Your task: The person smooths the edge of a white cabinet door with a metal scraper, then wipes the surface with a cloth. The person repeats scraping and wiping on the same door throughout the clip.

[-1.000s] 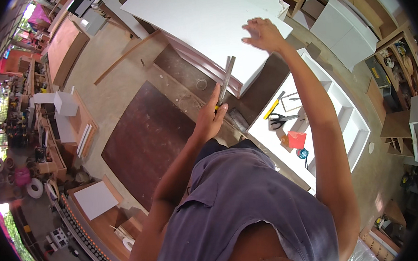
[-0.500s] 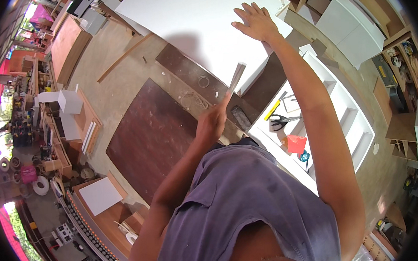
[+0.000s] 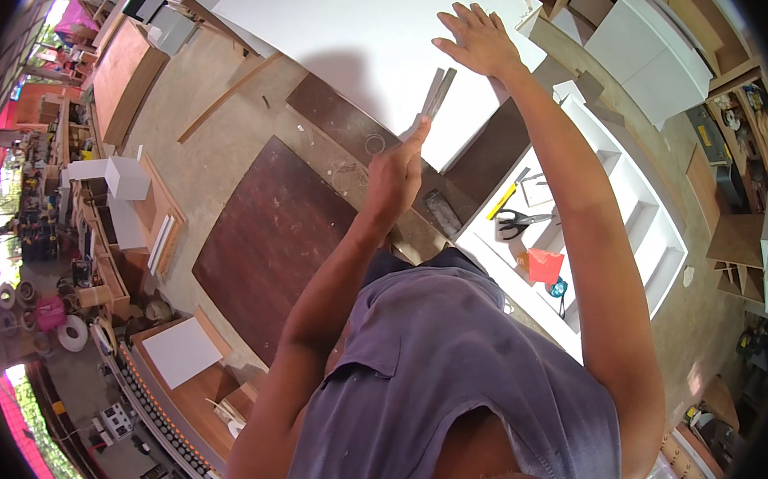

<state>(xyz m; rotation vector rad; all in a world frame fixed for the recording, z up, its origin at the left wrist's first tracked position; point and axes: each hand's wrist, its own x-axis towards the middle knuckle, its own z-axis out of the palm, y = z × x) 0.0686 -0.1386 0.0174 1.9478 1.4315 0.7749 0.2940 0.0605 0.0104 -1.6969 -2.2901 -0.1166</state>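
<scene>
My left hand [image 3: 395, 178] is closed around a long flat grey metal tool that looks like a file [image 3: 437, 96]. The tool points up and away over the near edge of a large white panel [image 3: 298, 23]; whether it touches that edge, I cannot tell. Fingers spread, my right hand [image 3: 482, 44] lies flat on the panel near its right end. Dark brown boards [image 3: 330, 110] show beneath the panel. On the right a white compartmented frame [image 3: 659, 220] holds black-handled scissors [image 3: 516, 222], a yellow cutter-like tool [image 3: 504, 197] and a red piece [image 3: 545, 266].
A dark reddish-brown board [image 3: 268, 239] lies on the floor to my left. A thin wooden strip [image 3: 223, 104] lies beyond it. Wooden boxes [image 3: 123, 80] stand far left, white panels [image 3: 638, 53] far right. A cluttered bench [image 3: 105, 259] runs along the left.
My left hand has moved forward and slightly right with the grey tool, whose tip now reaches farther over the white panel. My right hand remains flat on the panel, nearly unmoved.
</scene>
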